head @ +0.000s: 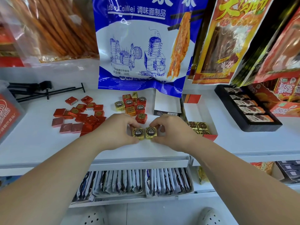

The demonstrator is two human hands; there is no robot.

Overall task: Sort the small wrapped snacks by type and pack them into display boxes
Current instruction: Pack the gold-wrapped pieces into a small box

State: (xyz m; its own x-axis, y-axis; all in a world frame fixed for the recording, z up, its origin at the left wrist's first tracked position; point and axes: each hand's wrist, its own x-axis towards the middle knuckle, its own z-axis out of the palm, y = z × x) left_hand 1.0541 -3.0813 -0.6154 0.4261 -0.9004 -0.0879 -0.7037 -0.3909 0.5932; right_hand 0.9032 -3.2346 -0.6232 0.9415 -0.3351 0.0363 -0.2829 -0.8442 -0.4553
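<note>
Together: gold "Tileo" cubes [138,133], left hand [119,129], right hand [171,133]

At frame center, my left hand [119,127] and right hand [170,129] are each pinching 1 gold-wrapped snack [138,133], the 2 side by side.

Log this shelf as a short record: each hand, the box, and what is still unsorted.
left hand: pinches a gold-wrapped cube on the white shelf
right hand: pinches a second gold-wrapped cube beside the first
display box: white, open, gold cubes in its near end
unsorted: mixed cluster of red, gold and orange cubes behind the hands
left of hands: flat red squares, loosely piled
</note>
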